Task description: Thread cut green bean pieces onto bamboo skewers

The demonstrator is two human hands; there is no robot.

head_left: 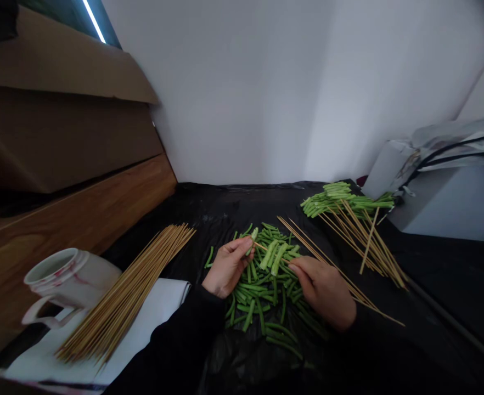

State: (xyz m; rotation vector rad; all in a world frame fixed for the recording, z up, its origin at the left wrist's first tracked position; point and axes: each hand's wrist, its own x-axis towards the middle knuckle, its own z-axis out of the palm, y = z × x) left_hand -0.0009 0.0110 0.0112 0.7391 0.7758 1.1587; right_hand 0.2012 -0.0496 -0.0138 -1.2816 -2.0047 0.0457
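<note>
My right hand (323, 288) is closed around a thin wooden skewer (262, 247) that points to the left. Pieces of green bean (280, 259) are threaded crosswise on it. At the skewer's tip, my left hand (230, 265) pinches another short piece of green bean (253, 237) between thumb and fingertips. Below both hands spreads a loose pile of cut green beans (248, 299) on black plastic sheeting (234, 206). Close to my right hand, a few bare skewers (332, 269) lie slantwise on the sheeting.
At the back right lie skewers loaded with green beans (328, 200). A bundle of bare skewers (133, 291) rests on white paper (163, 299) at the left, beside a white ceramic mug (71, 280). A cardboard box (69, 131) stands behind it; a pale box (451, 197) is far right.
</note>
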